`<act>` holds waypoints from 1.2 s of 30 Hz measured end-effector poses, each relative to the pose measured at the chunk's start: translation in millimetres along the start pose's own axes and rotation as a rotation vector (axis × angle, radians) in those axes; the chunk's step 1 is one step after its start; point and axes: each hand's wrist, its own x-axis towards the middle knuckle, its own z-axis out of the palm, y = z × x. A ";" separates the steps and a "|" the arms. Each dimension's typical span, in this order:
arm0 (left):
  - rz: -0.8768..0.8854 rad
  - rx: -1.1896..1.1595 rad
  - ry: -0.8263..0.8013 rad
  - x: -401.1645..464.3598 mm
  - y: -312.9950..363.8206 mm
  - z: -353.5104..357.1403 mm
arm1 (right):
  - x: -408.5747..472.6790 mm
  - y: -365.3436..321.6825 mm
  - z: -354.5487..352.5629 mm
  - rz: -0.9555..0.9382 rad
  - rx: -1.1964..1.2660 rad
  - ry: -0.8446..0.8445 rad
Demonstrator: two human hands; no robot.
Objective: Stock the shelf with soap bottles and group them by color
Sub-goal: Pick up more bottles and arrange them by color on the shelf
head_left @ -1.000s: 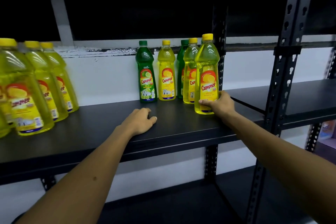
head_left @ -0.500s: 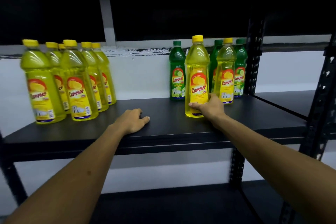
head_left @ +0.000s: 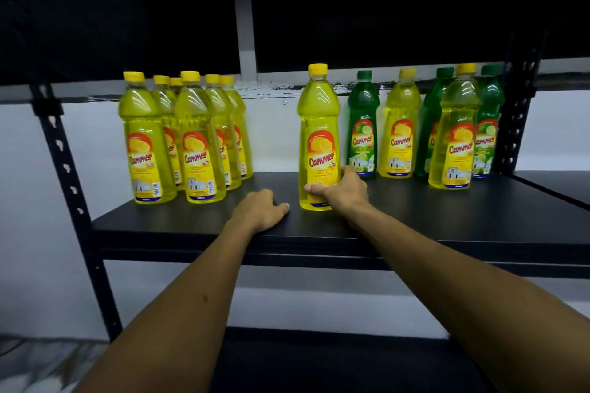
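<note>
My right hand (head_left: 343,190) grips the base of a yellow soap bottle (head_left: 318,124) that stands upright near the middle of the black shelf (head_left: 415,217). My left hand (head_left: 260,209) rests on the shelf just left of that bottle, fingers loosely curled and holding nothing. At the shelf's left stands a cluster of several yellow bottles (head_left: 182,137). To the right stands a mixed group: a green bottle (head_left: 362,124), a yellow bottle (head_left: 400,128), another yellow bottle (head_left: 455,134) in front, and green bottles (head_left: 488,128) behind it.
A black perforated upright (head_left: 68,175) bounds the shelf on the left and another upright (head_left: 518,124) on the right. A lower black shelf (head_left: 319,357) lies beneath. A second shelf bay (head_left: 562,182) continues to the right. White wall stands behind.
My right hand has slid the gripped yellow bottle leftward along the shelf, away from the mixed group and toward the yellow cluster. My left hand stays resting on the shelf.
</note>
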 end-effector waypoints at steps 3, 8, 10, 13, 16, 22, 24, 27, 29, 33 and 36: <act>0.000 -0.008 -0.004 -0.2 0.5 -0.1 | -0.7 -4.6 9.9 -0.016 0.012 -0.006; 0.019 0.005 -0.003 1.2 -2.1 1.5 | 9.9 1.8 0.7 0.028 0.203 -0.184; 0.027 -0.004 -0.006 1.5 -2.1 2.2 | 20.1 7.1 -18.4 0.125 0.430 -0.411; 0.033 -0.004 -0.010 1.0 -0.9 1.9 | 32.6 24.0 -44.1 0.086 0.227 -0.403; 0.029 -0.008 -0.011 -0.9 0.0 0.7 | 37.8 40.0 -51.2 -0.061 -0.229 -0.180; 0.032 -0.043 0.040 -13.0 7.8 -4.8 | 32.6 38.0 -44.0 -0.126 -0.465 -0.213; 0.025 -0.094 0.062 -16.9 11.1 -6.4 | 32.0 39.2 -43.1 -0.129 -0.510 -0.230; -0.017 -0.149 0.143 -22.8 17.1 -6.5 | 33.8 41.3 -40.7 -0.153 -0.584 -0.264; -0.061 -0.172 0.197 -28.1 25.8 -6.0 | 34.4 42.8 -39.1 -0.167 -0.632 -0.294; -0.183 -0.441 0.265 -35.2 61.6 -3.7 | 35.1 44.0 -37.8 -0.182 -0.712 -0.322; -0.255 -0.570 0.304 -30.5 88.4 1.2 | 33.3 42.2 -37.6 -0.189 -0.736 -0.326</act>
